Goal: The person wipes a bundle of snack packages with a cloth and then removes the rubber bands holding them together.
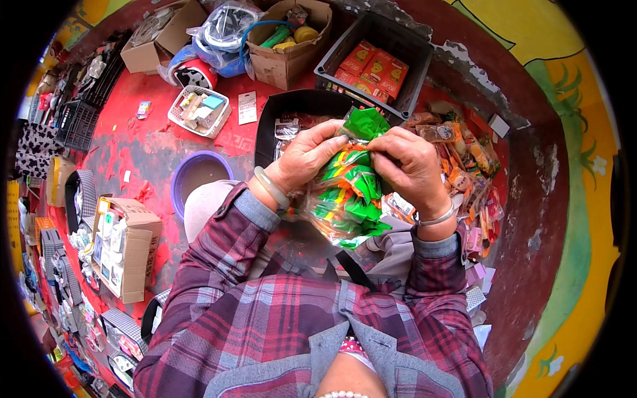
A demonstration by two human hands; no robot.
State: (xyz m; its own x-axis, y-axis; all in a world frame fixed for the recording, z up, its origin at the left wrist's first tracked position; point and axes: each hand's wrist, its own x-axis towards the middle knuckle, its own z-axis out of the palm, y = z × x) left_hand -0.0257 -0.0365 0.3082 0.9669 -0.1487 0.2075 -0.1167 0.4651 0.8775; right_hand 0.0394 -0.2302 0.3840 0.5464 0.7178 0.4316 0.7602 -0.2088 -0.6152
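A clear plastic bag point(330, 209) filled with green and orange packets hangs in front of my lap. My left hand point(306, 156) is closed on the bag's upper left edge, thumb on top. Fingers of my right hand point(410, 166) pinch its upper right edge. Between the two hands a bright green packet point(366, 124) stands up at the bag's mouth; whether it is loose from the others I cannot tell. Behind my hands is a black bin point(306, 99), its contents partly hidden by them.
To the right lies a heap of packaged snacks point(464, 152). A grey crate point(424, 65) with orange boxes and a cardboard box point(279, 58) stand at the back. Left are a purple basin point(178, 178), a white basket point(222, 121) and another cardboard box point(141, 262).
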